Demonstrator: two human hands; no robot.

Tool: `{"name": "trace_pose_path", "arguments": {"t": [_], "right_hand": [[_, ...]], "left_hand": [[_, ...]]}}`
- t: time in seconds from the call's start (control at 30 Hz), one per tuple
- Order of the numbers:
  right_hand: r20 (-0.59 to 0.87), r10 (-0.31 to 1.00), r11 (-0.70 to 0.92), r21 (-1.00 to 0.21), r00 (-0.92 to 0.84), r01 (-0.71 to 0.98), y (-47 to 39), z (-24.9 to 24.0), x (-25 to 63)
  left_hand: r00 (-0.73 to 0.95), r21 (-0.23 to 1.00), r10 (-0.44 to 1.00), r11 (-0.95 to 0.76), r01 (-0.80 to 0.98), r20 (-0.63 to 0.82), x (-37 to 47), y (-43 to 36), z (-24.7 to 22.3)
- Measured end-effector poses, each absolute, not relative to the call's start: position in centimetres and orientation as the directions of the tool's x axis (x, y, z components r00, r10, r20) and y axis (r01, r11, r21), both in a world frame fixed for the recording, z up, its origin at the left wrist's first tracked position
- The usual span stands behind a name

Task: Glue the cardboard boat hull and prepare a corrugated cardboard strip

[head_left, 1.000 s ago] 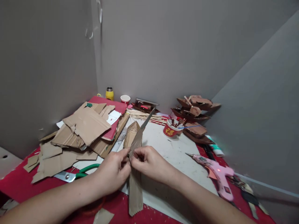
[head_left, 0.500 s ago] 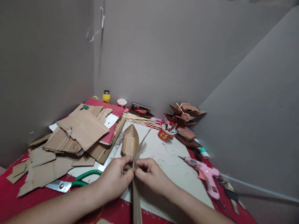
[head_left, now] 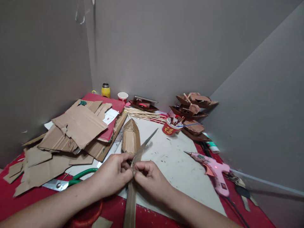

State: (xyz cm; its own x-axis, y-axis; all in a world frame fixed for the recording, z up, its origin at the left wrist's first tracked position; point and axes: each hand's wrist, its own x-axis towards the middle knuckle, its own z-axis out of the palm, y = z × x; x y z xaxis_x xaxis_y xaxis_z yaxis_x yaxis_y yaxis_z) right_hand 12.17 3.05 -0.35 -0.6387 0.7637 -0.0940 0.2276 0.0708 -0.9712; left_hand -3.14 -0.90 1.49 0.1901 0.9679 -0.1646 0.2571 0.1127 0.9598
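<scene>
A long narrow cardboard strip (head_left: 130, 199) is pinched between my two hands, its lower end running toward me and its thin tip rising away to the right. My left hand (head_left: 116, 171) grips it from the left with curled fingers. Close against it, my right hand (head_left: 149, 177) pinches the strip from the other side. Just beyond my fingers lies a small cardboard boat hull (head_left: 131, 137), pointed at its far end; its near end is partly hidden by my left hand. Both rest over a white sheet (head_left: 166, 158).
Scissors (head_left: 59, 184) lie partly under my left forearm, beside piled cardboard pieces (head_left: 79, 125). At right are a pink glue gun (head_left: 215, 172) with a lit red light and keys (head_left: 243, 191). Behind stand a red paper cup (head_left: 169, 129), wooden sticks (head_left: 144, 114) and brown model boats (head_left: 193, 109).
The strip has turned, its far tip leaning further right and its near end shifting left. Both hands still pinch it. The camera view has shifted slightly.
</scene>
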Motion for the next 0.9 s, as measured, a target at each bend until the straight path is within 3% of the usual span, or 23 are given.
{"name": "trace_pose_path", "arguments": {"t": [0.43,0.7,0.9], "right_hand": [[0.151,0.764,0.318,-0.934,-0.627,0.162,2.3,-0.5,12.7],[-0.066,0.75,0.188,-0.932,-0.658,0.308,2.6,-0.6,13.3],[-0.189,0.693,0.13,-0.916,-0.695,0.379,3.1,-1.1,13.4]], "left_hand": [[0.166,0.93,0.985,-0.013,0.366,-0.051,-3.0,-2.0,2.4],[0.204,0.799,0.974,-0.196,0.568,0.094,-2.4,-3.2,2.9],[0.239,0.692,0.97,-0.193,0.695,0.03,-2.5,-3.5,2.6]]}}
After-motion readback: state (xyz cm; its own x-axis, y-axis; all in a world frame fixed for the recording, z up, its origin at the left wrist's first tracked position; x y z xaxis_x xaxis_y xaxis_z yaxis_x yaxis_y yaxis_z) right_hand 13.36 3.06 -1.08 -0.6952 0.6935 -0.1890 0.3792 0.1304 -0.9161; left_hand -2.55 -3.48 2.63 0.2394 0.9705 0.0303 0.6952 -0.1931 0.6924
